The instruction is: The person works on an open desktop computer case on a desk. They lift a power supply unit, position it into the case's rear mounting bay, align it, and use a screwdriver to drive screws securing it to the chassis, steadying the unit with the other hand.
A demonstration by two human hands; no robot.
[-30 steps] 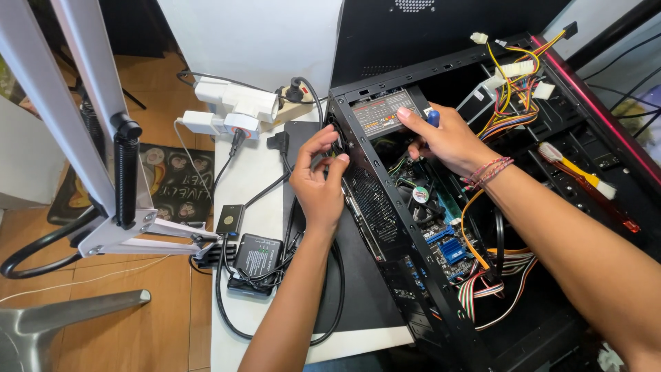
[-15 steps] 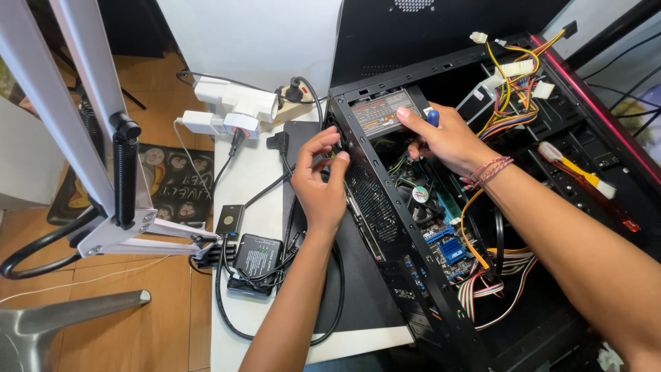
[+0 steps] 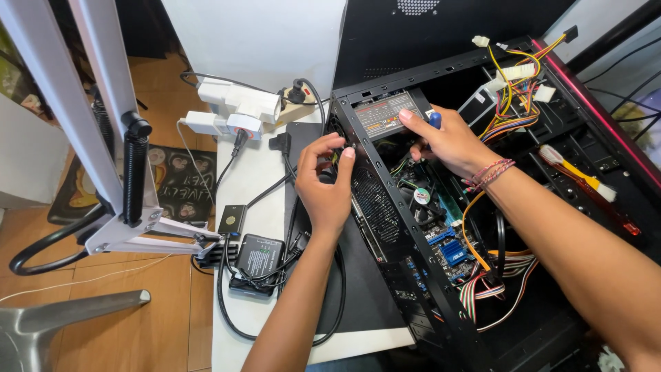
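An open black computer case [image 3: 406, 227] lies on its side on a white table [image 3: 248, 186]. My left hand [image 3: 327, 182] pinches at the case's rear panel, fingertips on the edge beside the power supply [image 3: 382, 114]. My right hand [image 3: 447, 141] reaches inside the case and rests on the power supply, with a blue-handled tool [image 3: 435, 119] showing between its fingers; how firmly the hand grips the tool is partly hidden. A motherboard [image 3: 441, 234] with a round cooler fan [image 3: 421, 196] sits below the right wrist. Coloured cable bundles [image 3: 513, 96] hang in the case.
A white power strip with plugs [image 3: 237, 107] lies at the table's back left. Small black boxes [image 3: 258, 258] and looped black cables [image 3: 227, 303] sit at the table's left edge. A grey lamp arm [image 3: 103, 117] and a metal chair part [image 3: 62, 317] stand over the wooden floor.
Both hands stay at the power supply end of the case. The left hand's fingers have shifted slightly on the rear panel.
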